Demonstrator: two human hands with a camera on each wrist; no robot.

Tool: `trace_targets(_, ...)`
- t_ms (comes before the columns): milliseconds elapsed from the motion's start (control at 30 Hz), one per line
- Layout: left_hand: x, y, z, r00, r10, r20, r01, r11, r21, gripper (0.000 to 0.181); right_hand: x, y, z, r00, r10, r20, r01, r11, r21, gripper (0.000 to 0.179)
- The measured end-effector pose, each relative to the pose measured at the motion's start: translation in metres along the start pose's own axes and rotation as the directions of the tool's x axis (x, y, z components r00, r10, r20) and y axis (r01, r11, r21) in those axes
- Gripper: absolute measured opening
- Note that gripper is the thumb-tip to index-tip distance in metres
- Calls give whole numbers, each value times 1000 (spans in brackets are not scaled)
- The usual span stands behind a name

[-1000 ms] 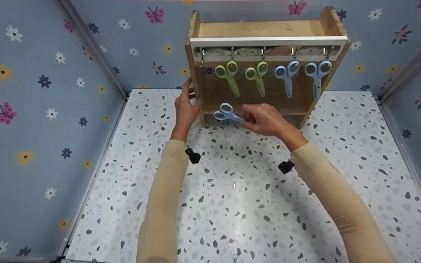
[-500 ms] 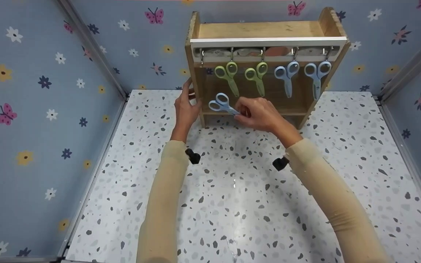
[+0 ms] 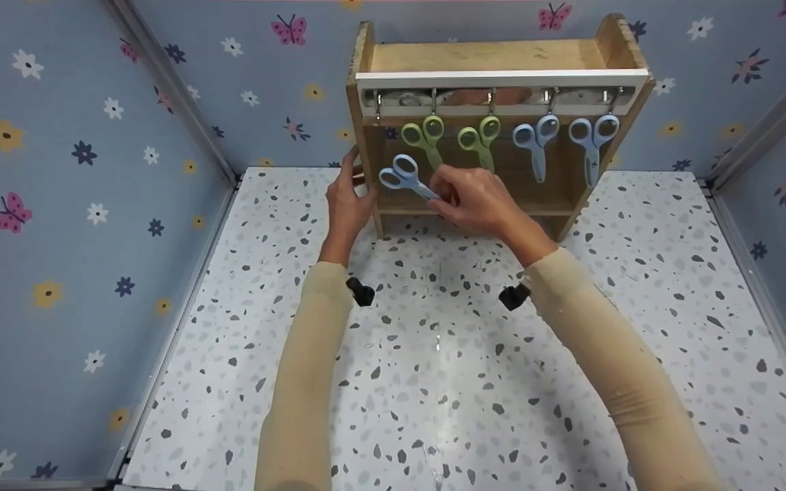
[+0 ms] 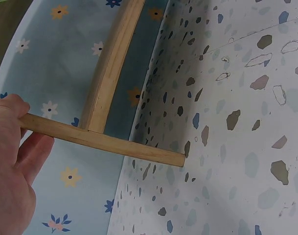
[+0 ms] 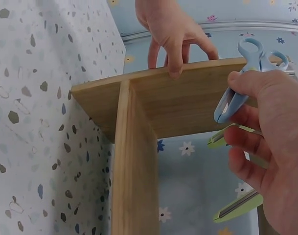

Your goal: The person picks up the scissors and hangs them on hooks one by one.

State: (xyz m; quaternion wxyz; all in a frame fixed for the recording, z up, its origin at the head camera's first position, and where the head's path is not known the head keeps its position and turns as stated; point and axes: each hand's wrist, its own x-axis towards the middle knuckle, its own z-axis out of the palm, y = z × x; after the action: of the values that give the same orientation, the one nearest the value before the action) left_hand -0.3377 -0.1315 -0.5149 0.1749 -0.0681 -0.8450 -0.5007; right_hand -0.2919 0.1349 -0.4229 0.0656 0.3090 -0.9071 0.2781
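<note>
My right hand pinches a pair of blue scissors by the blade end, finger loops pointing up and left, in front of the rack's left part. My left hand grips the left side board of the wooden rack, thumb on the inner face and fingers outside, as the right wrist view shows. On the rack's hooks hang two green scissors, the left pair partly behind my right hand, and two blue scissors, one beside the other. The leftmost hook carries nothing.
The rack stands on a speckled white table against the back wall. Patterned blue panels enclose the table at left, back and right. A lower crossbar joins the rack's sides near the tabletop.
My right hand has lifted the blue scissors up and to the left, from near the rack's base toward its left hooks. My left hand has stayed on the side board.
</note>
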Motion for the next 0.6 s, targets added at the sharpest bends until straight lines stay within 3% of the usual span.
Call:
trace_targets(300,0,2,0,1000,3,-4,-3,1000,4,73,12,-12,-2,998,-5,-55,6,1000,22,16)
trace_targets(600,1,3,0,999,-40,1,40,999,19,74,21,-19,-3,994,8,-107,-5,1000,24,21)
